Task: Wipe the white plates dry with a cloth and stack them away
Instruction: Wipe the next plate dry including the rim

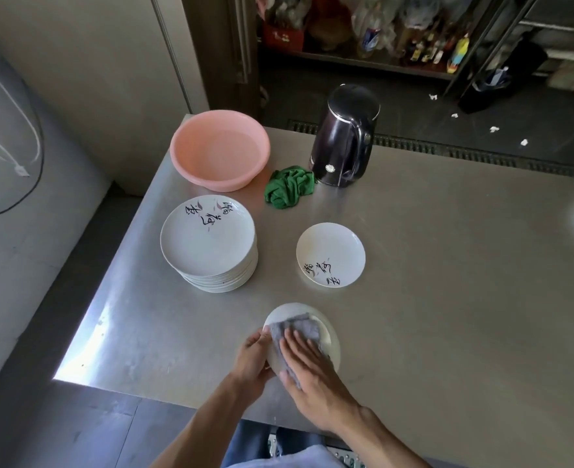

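Near the table's front edge a white plate (331, 336) is held tilted. My left hand (255, 354) grips its left rim, thumb on top. My right hand (307, 364) lies flat with straight fingers on a grey cloth (297, 327), pressing it against the plate's face. A tall stack of white plates (211, 244) with black writing stands to the left of the middle. One single white plate (331, 253) with the same writing lies alone to the right of the stack.
On the steel table (447, 282), a pink basin (219, 148) sits at the back left, a dark electric kettle (344, 136) at the back middle, and a crumpled green cloth (289, 187) between them. Shelves with bottles stand behind.
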### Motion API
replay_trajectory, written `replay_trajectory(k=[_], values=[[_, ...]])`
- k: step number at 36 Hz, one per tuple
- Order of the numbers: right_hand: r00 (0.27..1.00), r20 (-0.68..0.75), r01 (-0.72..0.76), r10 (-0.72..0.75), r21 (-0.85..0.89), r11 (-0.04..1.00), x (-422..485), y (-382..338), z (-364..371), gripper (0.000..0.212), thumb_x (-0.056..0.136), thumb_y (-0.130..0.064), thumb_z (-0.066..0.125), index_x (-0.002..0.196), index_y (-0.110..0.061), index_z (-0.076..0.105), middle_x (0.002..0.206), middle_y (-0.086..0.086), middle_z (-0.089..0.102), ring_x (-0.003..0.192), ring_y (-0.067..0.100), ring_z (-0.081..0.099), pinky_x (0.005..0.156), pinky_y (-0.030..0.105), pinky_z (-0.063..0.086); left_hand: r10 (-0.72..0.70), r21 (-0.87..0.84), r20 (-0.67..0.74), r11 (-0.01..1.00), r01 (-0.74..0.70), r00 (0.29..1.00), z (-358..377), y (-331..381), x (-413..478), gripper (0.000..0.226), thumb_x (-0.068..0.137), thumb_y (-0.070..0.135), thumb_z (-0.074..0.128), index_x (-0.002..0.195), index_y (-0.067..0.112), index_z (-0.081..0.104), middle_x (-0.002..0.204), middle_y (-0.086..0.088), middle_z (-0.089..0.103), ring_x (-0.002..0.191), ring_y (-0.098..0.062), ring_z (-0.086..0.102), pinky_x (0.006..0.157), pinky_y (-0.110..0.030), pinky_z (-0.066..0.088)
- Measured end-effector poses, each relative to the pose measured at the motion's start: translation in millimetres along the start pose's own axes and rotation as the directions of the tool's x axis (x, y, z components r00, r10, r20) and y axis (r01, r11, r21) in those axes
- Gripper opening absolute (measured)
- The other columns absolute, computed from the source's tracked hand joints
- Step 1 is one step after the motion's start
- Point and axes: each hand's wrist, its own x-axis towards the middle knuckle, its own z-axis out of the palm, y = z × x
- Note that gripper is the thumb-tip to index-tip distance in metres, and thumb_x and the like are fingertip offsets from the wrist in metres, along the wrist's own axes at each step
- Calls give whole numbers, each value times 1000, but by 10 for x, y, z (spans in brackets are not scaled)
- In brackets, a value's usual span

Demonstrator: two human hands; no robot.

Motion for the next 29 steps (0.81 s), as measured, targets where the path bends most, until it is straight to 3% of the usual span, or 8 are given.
replay_trajectory(k=[3, 10, 17, 19, 21, 25, 27, 29], values=[[1000, 22, 8, -6, -113, 994, -138, 189, -10, 63, 105, -43, 24, 159, -16, 6, 163, -7, -14, 152, 9, -12, 123, 30, -8, -9, 46, -16, 999, 10, 1000, -45, 10, -20, 33, 111, 33, 42, 113, 11, 67, 98, -14, 73, 87, -25, 69, 69, -35, 60], [938, 0, -344, 345, -89, 935, 238, 125, -90, 65, 107, -43, 22, 159, -11, 2, 166, 7, -13, 151, 14, -19, 121, 30, -15, -11, 15, 11, 1000, 11, 1000, -32, -31, -56, 32, 110, 35, 45, 121, 13, 66, 104, -13, 74, 93, -25, 69, 77, -38, 61], [998, 61, 15, -16, 10, 1000, 25, -42, -41, 69, 102, -52, 17, 159, -17, 1, 165, -8, -14, 149, 1, -18, 123, 26, -10, 35, -9, 36, 999, -35, 999, -102, -7, 4, 39, 112, 31, 40, 127, 4, 64, 116, -23, 72, 102, -31, 69, 83, -42, 59], [997, 64, 34, -32, -25, 999, -93, 54, -32, 65, 104, -48, 18, 159, -17, 3, 164, -8, -13, 151, 3, -14, 123, 26, -10, 35, 13, 43, 999, -36, 998, -136, -20, -14, 36, 111, 33, 41, 123, 8, 66, 106, -15, 76, 91, -23, 72, 74, -38, 61], [996, 18, -88, 89, -37, 995, -97, 164, -17, 60, 107, -42, 20, 159, -15, 6, 163, -5, -15, 151, 8, -14, 124, 28, -7, 30, 42, 45, 999, -32, 999, -153, -45, -44, 33, 110, 35, 45, 123, 14, 66, 98, -6, 76, 82, -15, 72, 66, -34, 60], [892, -10, -429, 452, 302, 851, 254, 91, -171, 56, 110, -33, 21, 159, -10, 10, 167, 5, -4, 151, 10, -11, 124, 33, -2, 44, 70, 81, 996, -50, 996, -146, -90, -89, 29, 107, 37, 53, 130, 27, 66, 112, -3, 76, 94, -14, 72, 76, -36, 60], [860, -61, -438, 506, 421, 794, 402, 16, -252, 55, 109, -34, 23, 159, -11, 15, 167, 5, 5, 154, 13, -2, 125, 33, 1, 46, 65, 106, 996, -53, 993, -126, -90, -117, 28, 103, 36, 60, 129, 29, 67, 122, -7, 73, 102, -19, 72, 81, -40, 60], [921, -146, -284, 361, 384, 879, 457, -104, -302, 51, 109, -29, 27, 158, -14, 21, 166, 0, 9, 154, 14, 2, 125, 31, 1, 68, 78, 140, 994, -79, 988, -115, -90, -127, 28, 99, 35, 65, 125, 29, 69, 124, -9, 73, 104, -21, 73, 82, -42, 60]])
